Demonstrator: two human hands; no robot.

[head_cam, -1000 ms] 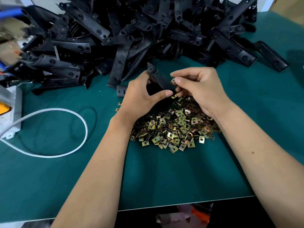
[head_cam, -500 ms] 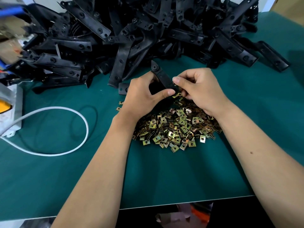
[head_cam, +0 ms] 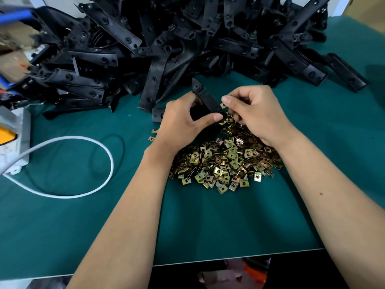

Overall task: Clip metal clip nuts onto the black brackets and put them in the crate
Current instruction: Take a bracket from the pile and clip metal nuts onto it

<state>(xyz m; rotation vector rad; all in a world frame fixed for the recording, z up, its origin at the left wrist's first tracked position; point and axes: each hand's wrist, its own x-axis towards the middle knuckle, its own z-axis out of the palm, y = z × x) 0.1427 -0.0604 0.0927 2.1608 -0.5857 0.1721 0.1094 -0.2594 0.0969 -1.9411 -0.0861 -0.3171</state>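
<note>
**Bracket held between both hands above the clip nut pile**

Black bracket (head_cam: 205,99) sits between the two hands, tilted so its rounded end with a hole points up and away toward the big heap, while its lower end runs down to the thumb tips. The left hand (head_cam: 183,122) grips it from the left side, fingers curled round the far edge and the thumb stretched across under the lower end. The right hand (head_cam: 256,115) comes in from the right, its forefinger and thumb pinching a single clip nut (head_cam: 223,105) that touches the bracket's right edge near the lower end; whether the nut is fully seated on the bracket cannot be told. The other fingers of the right hand are curled under the palm.

Directly beneath both hands and wrists lies the pile of brass-coloured clip nuts (head_cam: 225,163) on the green table mat (head_cam: 104,226), with a couple of stray nuts (head_cam: 153,135) just left of the left wrist. Behind the hands, across the far side of the table, rises the heap of black brackets (head_cam: 166,42), its nearest pieces close to the left hand's knuckles. A white cable (head_cam: 100,147) loops over the mat well to the left, running to a grey box (head_cam: 16,138) at the left edge.
</note>
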